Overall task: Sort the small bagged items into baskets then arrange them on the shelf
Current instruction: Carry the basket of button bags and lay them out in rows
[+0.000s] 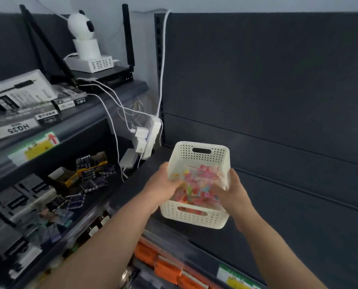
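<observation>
We grasp the white perforated plastic basket (194,216), left hand (163,185) and right hand (233,193) each curling fingers over a side rim, steadying it over the dark grey shelf (288,236) so the colourful small bagged items (197,184) inside cannot spill.

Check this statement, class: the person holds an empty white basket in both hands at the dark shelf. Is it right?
Not quite. The basket is not empty: the head view shows colourful bagged items inside it. The rest holds: the left hand and the right hand grip the white basket's sides at the dark shelf.
</observation>
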A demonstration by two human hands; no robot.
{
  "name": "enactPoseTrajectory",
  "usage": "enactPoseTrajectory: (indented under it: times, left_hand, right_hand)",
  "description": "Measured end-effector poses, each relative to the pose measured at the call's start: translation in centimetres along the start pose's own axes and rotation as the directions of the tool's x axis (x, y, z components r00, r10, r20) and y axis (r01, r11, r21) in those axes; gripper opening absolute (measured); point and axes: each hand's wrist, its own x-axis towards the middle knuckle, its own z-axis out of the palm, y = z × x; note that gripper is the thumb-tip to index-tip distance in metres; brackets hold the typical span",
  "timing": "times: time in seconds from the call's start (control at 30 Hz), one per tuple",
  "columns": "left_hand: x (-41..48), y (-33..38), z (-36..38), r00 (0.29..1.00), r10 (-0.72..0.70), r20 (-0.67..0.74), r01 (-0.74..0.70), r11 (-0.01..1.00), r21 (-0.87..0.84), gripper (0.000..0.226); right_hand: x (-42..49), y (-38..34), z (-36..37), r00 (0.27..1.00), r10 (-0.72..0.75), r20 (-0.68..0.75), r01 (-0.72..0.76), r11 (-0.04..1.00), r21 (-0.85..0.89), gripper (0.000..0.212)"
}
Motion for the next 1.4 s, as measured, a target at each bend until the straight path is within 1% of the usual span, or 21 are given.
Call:
enactPoseTrajectory:
  times: [0.1,0.2,0.27,0.37,0.47,0.67,0.8,0.83,0.87,0.9,0.93,0.97,1.0,1.03,1.07,1.1,1.13,1.2,1.27,1.33,1.4]
  left_hand:
    - [1.6,-0.8,-0.1,1.000,-0.003,0.009,0.002,0.999,0.041,0.047]
    - [3.4,-1.5,-0.6,0.999,0.013,-0.044,-0.003,0.977,0.212,0.047]
    - [4.4,-2.0,-1.0,0.996,0.062,-0.068,-0.036,0.942,0.334,0.047]
    - [5.1,-3.2,-1.4,0.980,0.192,-0.053,-0.143,0.863,0.484,0.053]
    - [6.1,-4.7,-2.8,0.965,0.257,-0.049,-0.178,0.782,0.597,0.063]
    - [8.4,-7.0,-5.4,0.949,0.314,-0.041,-0.233,0.781,0.580,0.062]
    - [9.4,-6.9,-6.7,0.964,0.267,0.004,-0.219,0.783,0.582,0.056]
    - [9.4,-6.8,-7.0,0.966,0.258,0.014,-0.213,0.764,0.610,0.055]
    - [9.3,-6.7,-7.3,0.959,0.282,0.013,-0.220,0.718,0.660,0.056]
    - [9.1,-6.2,-7.5,0.937,0.349,0.007,-0.251,0.658,0.710,0.057]
    - [9.1,-5.7,-7.6,0.900,0.435,0.007,-0.304,0.616,0.727,0.055]
    - [9.0,-5.0,-7.4,0.858,0.512,0.025,-0.374,0.593,0.713,0.051]
    - [9.1,-4.2,-7.1,0.829,0.555,0.069,-0.450,0.589,0.671,0.043]
    - [9.1,-3.4,-6.6,0.815,0.565,0.130,-0.513,0.598,0.616,0.034]
    - [9.2,-2.7,-5.9,0.821,0.539,0.190,-0.536,0.609,0.584,0.028]
    - [9.3,-2.4,-5.2,0.839,0.490,0.238,-0.526,0.618,0.584,0.024]
    - [9.4,-2.1,-4.6,0.857,0.444,0.262,-0.504,0.615,0.607,0.024]
    - [9.6,-2.1,-3.7,0.882,0.388,0.269,-0.462,0.597,0.656,0.027]
    - [9.8,-2.2,-3.5,0.894,0.360,0.268,-0.441,0.592,0.674,0.034]
    - [9.9,-2.1,-3.7,0.909,0.309,0.281,-0.416,0.613,0.672,0.036]
    - [9.9,-1.8,-4.3,0.921,0.274,0.278,-0.390,0.654,0.648,0.023]
  right_hand:
    - [1.0,0.5,1.0,0.999,0.031,-0.004,-0.032,0.999,-0.022,0.037]
    - [1.3,0.7,1.7,0.999,0.035,-0.038,-0.037,0.998,-0.058,0.046]
    - [1.4,0.5,2.3,0.998,0.016,-0.065,-0.022,0.995,-0.100,0.054]
    - [1.0,0.1,4.1,0.995,-0.036,-0.093,0.017,0.980,-0.200,0.060]
    - [0.7,-0.3,6.7,0.991,-0.068,-0.117,0.034,0.962,-0.270,0.065]
    - [0.8,-2.2,10.2,0.986,-0.049,-0.161,-0.013,0.932,-0.363,0.065]
    - [1.4,-2.7,11.7,0.982,-0.054,-0.182,-0.020,0.922,-0.386,0.066]
    - [1.4,-2.8,11.8,0.983,-0.061,-0.175,-0.009,0.928,-0.374,0.065]
    - [1.3,-2.8,11.8,0.983,-0.069,-0.167,0.008,0.941,-0.340,0.062]
    - [1.1,-2.8,11.7,0.982,-0.078,-0.172,0.026,0.958,-0.286,0.057]
    - [0.8,-2.8,11.3,0.978,-0.084,-0.189,0.036,0.970,-0.240,0.052]
    - [0.6,-2.6,10.9,0.974,-0.082,-0.209,0.032,0.972,-0.232,0.050]
    - [0.4,-2.3,10.2,0.971,-0.082,-0.226,0.020,0.964,-0.267,0.049]
    - [0.3,-1.7,9.5,0.970,-0.079,-0.232,-0.005,0.940,-0.340,0.048]
    - [0.3,-1.0,8.7,0.973,-0.067,-0.223,-0.036,0.902,-0.431,0.045]
    - [0.3,-0.3,7.8,0.978,-0.049,-0.205,-0.066,0.851,-0.520,0.043]
    - [0.3,0.3,7.0,0.981,-0.033,-0.189,-0.088,0.798,-0.596,0.040]
    - [0.4,1.3,5.7,0.986,-0.018,-0.167,-0.107,0.702,-0.705,0.037]
    - [0.5,1.9,5.1,0.987,-0.031,-0.156,-0.102,0.628,-0.772,0.035]
    - [0.6,2.3,5.0,0.990,-0.029,-0.136,-0.093,0.594,-0.799,0.032]
    - [0.8,2.6,5.0,0.992,-0.035,-0.123,-0.080,0.581,-0.810,0.029]
